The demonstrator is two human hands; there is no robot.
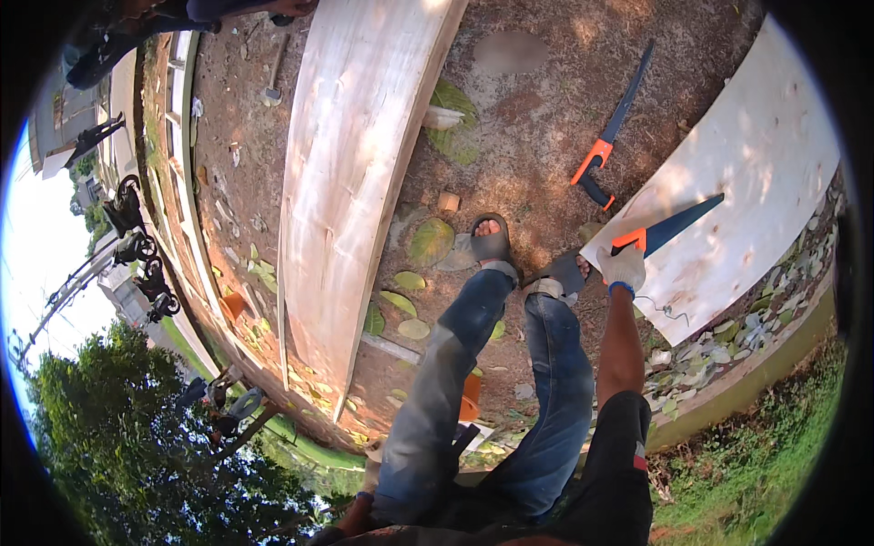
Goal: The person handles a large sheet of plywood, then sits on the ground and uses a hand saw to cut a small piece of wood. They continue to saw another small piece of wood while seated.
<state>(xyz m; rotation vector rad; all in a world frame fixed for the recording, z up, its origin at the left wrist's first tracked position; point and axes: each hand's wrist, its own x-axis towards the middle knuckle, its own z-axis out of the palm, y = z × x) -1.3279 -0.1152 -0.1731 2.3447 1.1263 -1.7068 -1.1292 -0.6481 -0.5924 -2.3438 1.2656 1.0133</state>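
My right hand (625, 267), in a pale work glove, is closed around the orange-and-black handle of a handsaw (681, 225). The saw's dark blade points up and to the right over a pale plywood sheet (763, 150), just past my right foot. Whether the blade touches the sheet cannot be made out. My left hand (372, 467), gloved too, is down beside my left thigh, largely hidden by the leg, and its fingers do not show. A second handsaw (612, 136) with an orange-and-black handle lies on the dirt to the left of the sheet.
A long plywood board (353, 146) stretches along my left side, raised at its edge. A small wood block (448, 200) and big leaves (431, 242) lie near my sandalled feet. An orange object (470, 398) is behind my legs. Another person (137, 32) shows at the upper left; motorcycles (137, 246) stand beyond.
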